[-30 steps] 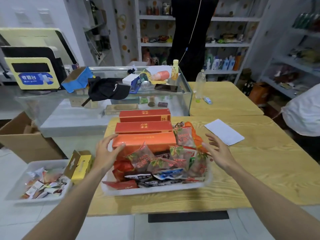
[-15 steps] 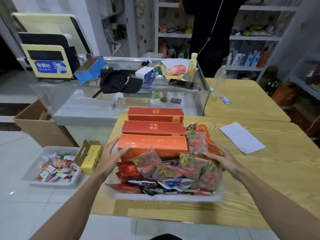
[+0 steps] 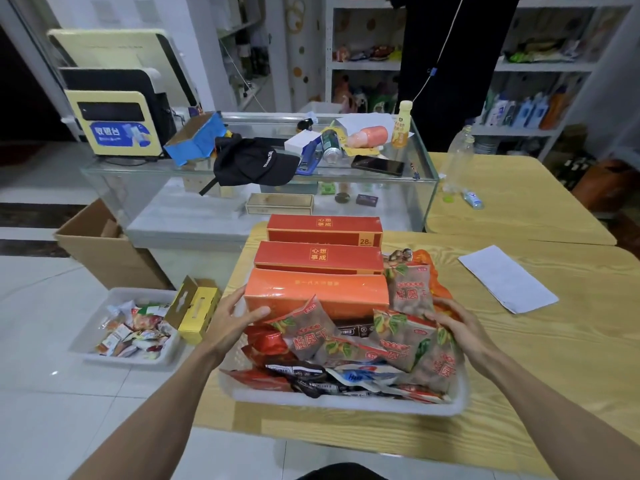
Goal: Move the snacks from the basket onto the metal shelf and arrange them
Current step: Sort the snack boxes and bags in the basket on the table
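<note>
A white basket (image 3: 346,403) sits on the wooden table (image 3: 554,358), piled with snacks. Three orange boxes (image 3: 318,292) lie at its back, and brown snack packets (image 3: 311,330) and dark wrappers lie in front. My left hand (image 3: 232,320) rests at the basket's left side, thumb on the nearest orange box and fingers fairly straight along the box's end. My right hand (image 3: 457,327) rests at the right side, fingertips touching a brown packet (image 3: 412,292). The basket rim under both hands is hidden. White metal shelves (image 3: 367,65) stand at the back of the room.
A second basket of snacks (image 3: 86,341) and a yellow box (image 3: 199,313) sit on the floor at left, with a cardboard box (image 3: 104,258) behind them. A cluttered glass counter (image 3: 259,174) is beyond the table. A person in black (image 3: 450,64) stands before the shelves. A paper sheet (image 3: 505,278) lies at right.
Both hands have moved inward from the open air beside the basket until they touch its contents on either side. The camera has moved closer and slightly left.
</note>
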`<state>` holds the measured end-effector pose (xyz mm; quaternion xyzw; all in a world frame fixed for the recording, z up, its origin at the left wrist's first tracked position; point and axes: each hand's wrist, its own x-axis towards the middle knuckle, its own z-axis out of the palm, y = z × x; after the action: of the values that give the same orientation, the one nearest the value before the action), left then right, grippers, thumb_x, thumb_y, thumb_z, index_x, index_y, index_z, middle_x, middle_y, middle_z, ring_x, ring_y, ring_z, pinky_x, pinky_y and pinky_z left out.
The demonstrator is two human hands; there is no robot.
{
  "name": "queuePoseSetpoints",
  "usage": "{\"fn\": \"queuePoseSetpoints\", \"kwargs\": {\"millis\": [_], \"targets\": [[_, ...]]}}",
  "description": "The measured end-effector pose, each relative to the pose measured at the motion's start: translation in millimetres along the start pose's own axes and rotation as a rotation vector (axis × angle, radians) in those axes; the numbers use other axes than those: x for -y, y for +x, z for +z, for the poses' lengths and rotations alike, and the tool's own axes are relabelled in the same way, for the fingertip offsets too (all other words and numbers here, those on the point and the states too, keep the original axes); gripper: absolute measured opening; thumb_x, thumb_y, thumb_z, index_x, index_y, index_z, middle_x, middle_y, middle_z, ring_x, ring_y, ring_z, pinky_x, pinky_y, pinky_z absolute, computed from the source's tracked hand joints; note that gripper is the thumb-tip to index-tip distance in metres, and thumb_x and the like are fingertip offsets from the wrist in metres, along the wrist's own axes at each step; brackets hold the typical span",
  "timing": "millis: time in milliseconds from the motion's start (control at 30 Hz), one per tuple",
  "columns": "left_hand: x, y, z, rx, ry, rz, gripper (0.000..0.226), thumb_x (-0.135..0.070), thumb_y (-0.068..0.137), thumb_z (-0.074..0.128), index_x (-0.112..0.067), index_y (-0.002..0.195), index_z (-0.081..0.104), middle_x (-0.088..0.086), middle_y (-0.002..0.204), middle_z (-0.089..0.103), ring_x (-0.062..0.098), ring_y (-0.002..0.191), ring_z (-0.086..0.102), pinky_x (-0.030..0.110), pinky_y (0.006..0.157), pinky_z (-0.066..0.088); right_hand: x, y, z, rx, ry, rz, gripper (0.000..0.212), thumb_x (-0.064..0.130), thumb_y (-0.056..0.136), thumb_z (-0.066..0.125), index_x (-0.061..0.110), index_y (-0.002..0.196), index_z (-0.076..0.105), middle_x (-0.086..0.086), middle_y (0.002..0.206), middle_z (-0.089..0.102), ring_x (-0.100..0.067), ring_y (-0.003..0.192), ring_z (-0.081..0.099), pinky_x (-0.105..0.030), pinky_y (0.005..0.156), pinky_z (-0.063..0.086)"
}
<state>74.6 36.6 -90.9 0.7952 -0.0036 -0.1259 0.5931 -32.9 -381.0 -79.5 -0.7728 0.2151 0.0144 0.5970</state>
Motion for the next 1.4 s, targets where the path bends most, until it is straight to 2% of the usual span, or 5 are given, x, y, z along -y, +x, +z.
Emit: {"fn": "queuePoseSetpoints", "kwargs": {"millis": [167, 500, 900, 1267, 1400], "targets": [[-5.6, -5.5, 4.7, -0.049, -0.108, 0.001, 0.098, -0.06, 0.043, 0.09, -0.032, 0.131, 0.058, 0.0, 0.13, 0.06, 0.018, 0.116, 0.058, 0.048, 0.089, 0.056, -2.2, 1.5, 2.9, -0.003, 0.037, -0.02, 0.045, 0.045, 0.069, 0.072, 0.033, 0.111, 0.063, 0.006, 0.109, 0.057, -0.005, 0.094, 0.056, -0.029, 0.073, 0.049], [-2.4, 2.5, 6.8, -0.009, -0.163, 0.012, 0.087, -0.02, 0.052, 0.089, -0.014, 0.133, 0.059, 0.01, 0.129, 0.062, 0.027, 0.113, 0.059, 0.027, 0.064, 0.059, -9.0, 4.1, 5.5, -0.047, 0.06, -0.032, 0.055, 0.049, 0.062, 0.079, 0.026, 0.111, 0.07, -0.001, 0.112, 0.069, -0.024, 0.102, 0.066, -0.05, 0.097, 0.051], [-28.1, -7.6, 9.8, 0.004, -0.173, 0.0, 0.092, -0.021, 0.047, 0.088, -0.01, 0.133, 0.058, 0.017, 0.128, 0.062, 0.027, 0.103, 0.064, 0.028, 0.06, 0.058, 5.6, -14.9, -4.5, -0.069, 0.08, -0.035, 0.067, 0.074, 0.044, 0.081, 0.038, 0.1, 0.072, 0.002, 0.11, 0.071, -0.027, 0.1, 0.068, -0.053, 0.093, 0.053], [-96.7, -51.8, 28.2, 0.01, -0.186, 0.028, 0.081, -0.011, 0.054, 0.092, -0.013, 0.129, 0.061, 0.013, 0.132, 0.057, 0.018, 0.121, 0.046, 0.027, 0.079, 0.048, 21.5, -66.3, -45.0, -0.162, 0.145, -0.078, 0.056, 0.064, 0.051, 0.084, 0.032, 0.095, 0.073, -0.001, 0.109, 0.07, -0.029, 0.098, 0.068, -0.052, 0.091, 0.054], [-119.3, -79.6, 44.0, 0.023, -0.207, 0.046, 0.068, -0.001, 0.061, 0.086, -0.009, 0.124, 0.064, 0.004, 0.118, 0.061, 0.014, 0.105, 0.052, 0.018, 0.066, 0.044, 21.1, -99.9, -67.1, -0.211, 0.176, -0.085, 0.045, 0.048, 0.057, 0.081, 0.024, 0.094, 0.074, -0.006, 0.104, 0.072, -0.032, 0.093, 0.07, -0.051, 0.084, 0.057]]}}
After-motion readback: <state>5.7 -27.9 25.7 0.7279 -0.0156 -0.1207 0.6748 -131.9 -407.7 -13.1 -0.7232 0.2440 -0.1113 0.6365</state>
